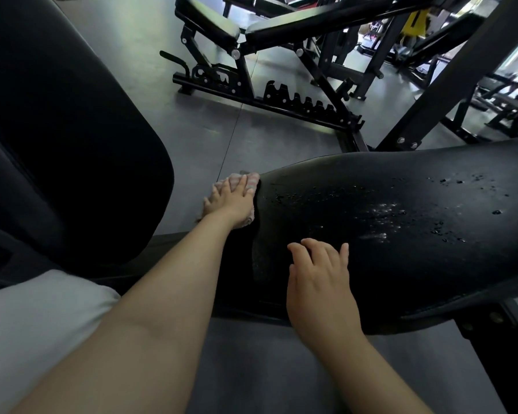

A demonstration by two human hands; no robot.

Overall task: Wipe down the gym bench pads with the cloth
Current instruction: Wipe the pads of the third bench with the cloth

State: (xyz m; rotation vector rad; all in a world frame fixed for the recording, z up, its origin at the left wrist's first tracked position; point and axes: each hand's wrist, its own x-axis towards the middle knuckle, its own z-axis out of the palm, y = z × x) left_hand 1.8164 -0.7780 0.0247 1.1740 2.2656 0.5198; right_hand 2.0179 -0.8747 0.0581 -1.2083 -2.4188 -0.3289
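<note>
Wiping goes best when the cloth (pixel 239 191), pressed flat at the pad's (pixel 401 234) far-left edge by the left hand's (pixel 228 201) straight fingers, gets dragged across the droplets (pixel 383 213); right hand (pixel 317 282) rests loosely curled, holding nothing.

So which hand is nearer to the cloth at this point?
Left. The left hand lies flat on the cloth at the pad's end; the right hand rests on the pad, apart from the cloth.
</note>
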